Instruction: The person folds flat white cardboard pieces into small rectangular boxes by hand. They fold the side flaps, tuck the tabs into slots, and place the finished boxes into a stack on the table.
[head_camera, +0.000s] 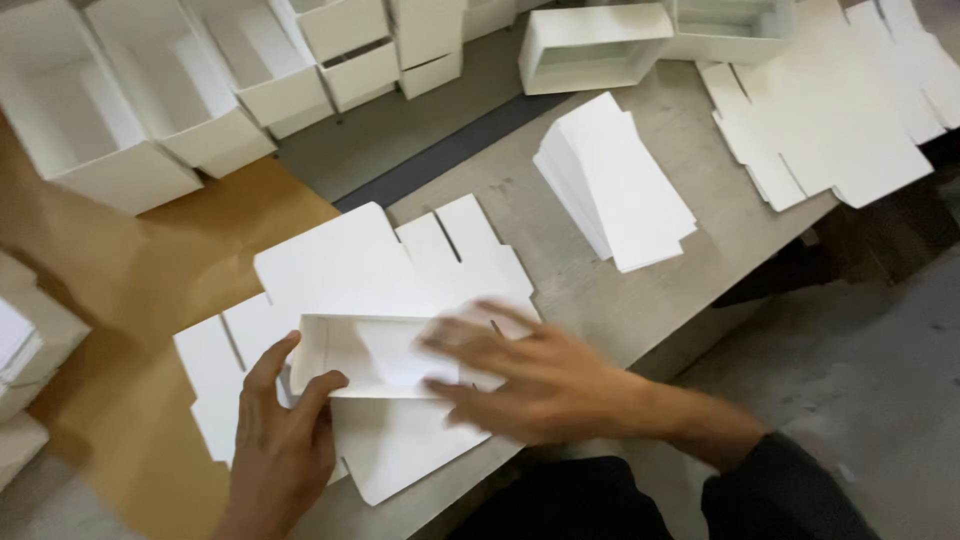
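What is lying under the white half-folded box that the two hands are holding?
Under the half-folded box lies a flat white die-cut cardboard blank, on the grey table. The left hand and right hand cover parts; how many blanks are stacked cannot be seen.

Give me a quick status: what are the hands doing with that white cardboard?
Left hand grips the raised end flap of the half-folded white box blank. Right hand spread flat, blurred, pressing its long side wall. Stack of white sheets lies apart, nothing in the way.
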